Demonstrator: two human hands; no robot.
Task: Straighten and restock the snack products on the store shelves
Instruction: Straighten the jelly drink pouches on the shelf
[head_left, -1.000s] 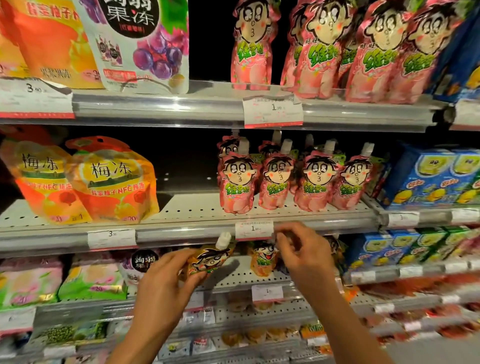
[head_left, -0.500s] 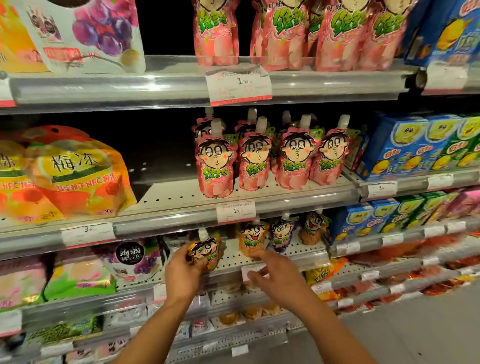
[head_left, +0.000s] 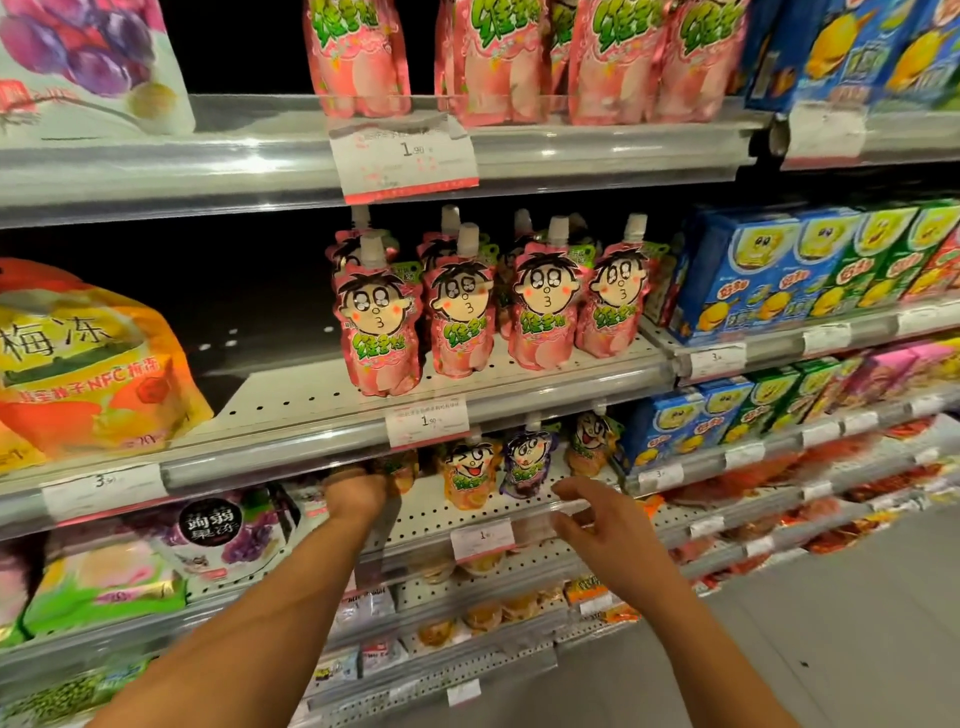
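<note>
My left hand (head_left: 358, 493) reaches in under the middle shelf's rail and grips an orange cartoon-face jelly pouch (head_left: 400, 470), most of it hidden by the rail. An orange pouch (head_left: 467, 475), a purple pouch (head_left: 527, 465) and another orange pouch (head_left: 592, 444) stand upright in a row to its right on the white perforated shelf (head_left: 431, 512). My right hand (head_left: 602, 525) hovers in front of that shelf's edge with fingers spread and loose, holding nothing. Pink peach pouches (head_left: 379, 322) stand in a row on the shelf above.
Large orange jelly bags (head_left: 88, 364) fill the left of the middle shelf, with bare shelf between them and the pink pouches. Blue and green boxed snacks (head_left: 779, 270) stand at the right. A grape jelly bag (head_left: 223, 535) sits at lower left. Grey floor (head_left: 779, 649) lies at the lower right.
My left hand has pushed the orange pouch further in under the shelf rail. My right hand has let go of the standing pouches and drawn back toward me.
</note>
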